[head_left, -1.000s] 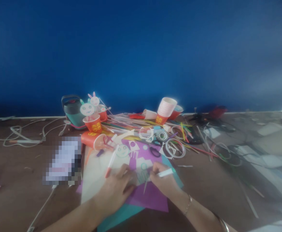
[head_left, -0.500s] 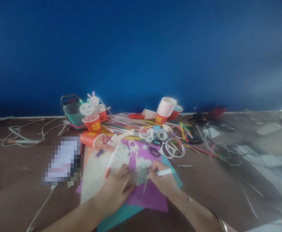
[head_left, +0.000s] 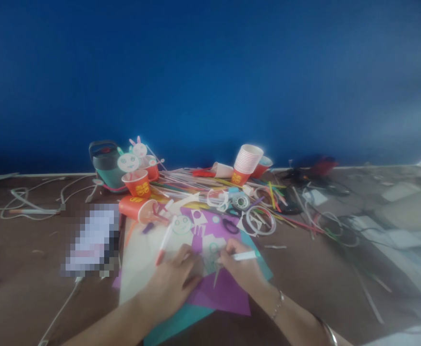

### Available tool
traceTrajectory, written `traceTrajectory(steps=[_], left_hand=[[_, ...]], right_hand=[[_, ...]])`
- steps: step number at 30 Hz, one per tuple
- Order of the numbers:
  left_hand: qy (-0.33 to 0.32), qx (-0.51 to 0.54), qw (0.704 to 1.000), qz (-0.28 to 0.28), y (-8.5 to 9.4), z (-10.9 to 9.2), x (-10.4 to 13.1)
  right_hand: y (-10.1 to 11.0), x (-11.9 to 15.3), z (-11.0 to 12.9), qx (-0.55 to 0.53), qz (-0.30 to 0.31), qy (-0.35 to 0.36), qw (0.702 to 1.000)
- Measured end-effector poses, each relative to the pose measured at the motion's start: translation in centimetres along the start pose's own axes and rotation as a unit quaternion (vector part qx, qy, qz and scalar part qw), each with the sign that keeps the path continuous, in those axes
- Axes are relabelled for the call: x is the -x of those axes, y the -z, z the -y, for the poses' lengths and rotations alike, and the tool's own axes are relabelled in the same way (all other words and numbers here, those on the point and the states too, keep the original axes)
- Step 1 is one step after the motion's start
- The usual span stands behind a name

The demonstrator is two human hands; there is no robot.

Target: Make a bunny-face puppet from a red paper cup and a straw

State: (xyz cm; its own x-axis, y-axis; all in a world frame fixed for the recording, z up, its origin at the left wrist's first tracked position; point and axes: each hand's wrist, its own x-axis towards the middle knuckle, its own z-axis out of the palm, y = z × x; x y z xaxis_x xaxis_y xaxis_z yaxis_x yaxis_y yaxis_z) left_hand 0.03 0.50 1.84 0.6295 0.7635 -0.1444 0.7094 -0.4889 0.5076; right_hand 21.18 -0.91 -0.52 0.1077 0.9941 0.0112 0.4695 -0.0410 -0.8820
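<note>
My right hand [head_left: 242, 268] grips a white marker [head_left: 243, 256], its tip down on a pale paper cutout [head_left: 210, 262] with green lines. My left hand [head_left: 172, 282] lies flat beside it, fingers pressing the paper. Both rest on a purple sheet [head_left: 225, 294] laid over a teal sheet [head_left: 176, 323] and a cream sheet [head_left: 140, 269]. A red-capped marker [head_left: 164, 241] lies on the cream sheet just beyond my left hand.
Red paper cups [head_left: 137, 183] with paper faces, a stack of cups [head_left: 245, 163], coloured straws [head_left: 203, 185], tape rings [head_left: 261, 220] and scissors [head_left: 230, 225] crowd the far side. A teal kettle [head_left: 105, 163] stands back left. White cables [head_left: 23, 202] lie left, dark cables [head_left: 326, 211] right. A blue wall rises behind.
My right hand and the white marker have shifted slightly left over the cutout. My left hand has stayed pressed on the paper.
</note>
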Motion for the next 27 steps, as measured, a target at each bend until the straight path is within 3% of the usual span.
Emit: traceTrajectory(steps=[13, 27], left_hand=[[-0.015, -0.008, 1.0, -0.017, -0.4, 0.32, -0.01], [-0.004, -0.012, 1.0, -0.009, -0.16, 0.1, 0.01]], right_hand=[[0.09, -0.11, 0.57, 0.03, -0.031, 0.022, 0.999], [0.12, 0.0, 0.7, 0.012, -0.021, 0.008, 1.0]])
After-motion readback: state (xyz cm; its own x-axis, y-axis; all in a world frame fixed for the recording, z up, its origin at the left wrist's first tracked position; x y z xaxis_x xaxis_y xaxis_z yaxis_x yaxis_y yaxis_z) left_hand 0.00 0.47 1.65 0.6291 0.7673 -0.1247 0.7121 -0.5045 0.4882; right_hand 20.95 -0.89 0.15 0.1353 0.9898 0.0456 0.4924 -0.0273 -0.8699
